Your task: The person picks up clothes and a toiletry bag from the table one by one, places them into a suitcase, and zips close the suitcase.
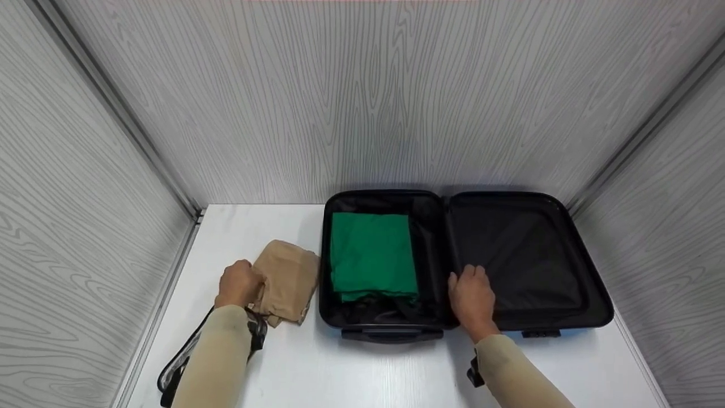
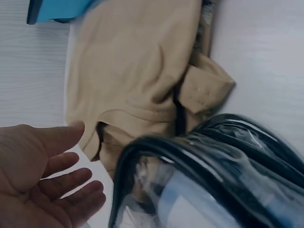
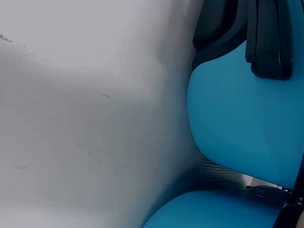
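A folded beige garment (image 1: 288,279) lies on the white table, left of an open suitcase (image 1: 385,195). My left hand (image 1: 240,283) is at its left edge; in the left wrist view the left hand (image 2: 52,183) shows loosely spread fingers, its thumb tip close by the garment (image 2: 137,61). A clear bag with black trim (image 2: 180,154) sits under the left forearm, partly covering the cloth in that view. Folded green cloth (image 1: 372,255) fills much of the suitcase's left half. My right hand (image 1: 473,294) rests by the inner edge of the right half, fingers pointing forward.
The suitcase's right half (image 1: 521,255) has a black lining panel. In the right wrist view its blue shell (image 3: 237,114) stands at the right of the white tabletop (image 3: 85,118). Grey wood-grain walls (image 1: 368,102) enclose the table at the back and both sides.
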### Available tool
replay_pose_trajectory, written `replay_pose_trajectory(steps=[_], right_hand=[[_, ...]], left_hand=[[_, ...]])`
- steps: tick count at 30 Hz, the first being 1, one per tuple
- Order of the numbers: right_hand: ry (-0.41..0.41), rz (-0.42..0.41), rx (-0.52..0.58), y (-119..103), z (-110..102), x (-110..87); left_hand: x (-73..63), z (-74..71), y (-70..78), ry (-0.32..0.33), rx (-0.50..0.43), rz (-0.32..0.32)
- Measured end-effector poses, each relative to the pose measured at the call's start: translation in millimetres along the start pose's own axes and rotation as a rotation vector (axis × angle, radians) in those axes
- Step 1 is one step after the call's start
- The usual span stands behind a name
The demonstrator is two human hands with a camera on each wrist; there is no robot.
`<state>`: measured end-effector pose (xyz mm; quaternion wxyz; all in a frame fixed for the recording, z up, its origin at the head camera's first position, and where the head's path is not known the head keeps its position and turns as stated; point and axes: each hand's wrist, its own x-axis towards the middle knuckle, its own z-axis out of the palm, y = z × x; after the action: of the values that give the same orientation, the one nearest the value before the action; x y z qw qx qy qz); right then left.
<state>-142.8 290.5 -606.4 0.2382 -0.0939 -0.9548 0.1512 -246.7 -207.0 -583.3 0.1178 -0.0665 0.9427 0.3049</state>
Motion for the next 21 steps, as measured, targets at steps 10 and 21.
replay_pose_trajectory(steps=[10, 21], right_hand=[[0.019, -0.023, -0.024, 0, 1, -2.4], [-0.014, 0.003, -0.022, -1, -2, -1.0]], left_hand=[[13.3, 9.5, -11.5, -0.099, 0.067, -0.024], [20.5, 1.3, -2.7, -0.173, 0.047, -0.064]])
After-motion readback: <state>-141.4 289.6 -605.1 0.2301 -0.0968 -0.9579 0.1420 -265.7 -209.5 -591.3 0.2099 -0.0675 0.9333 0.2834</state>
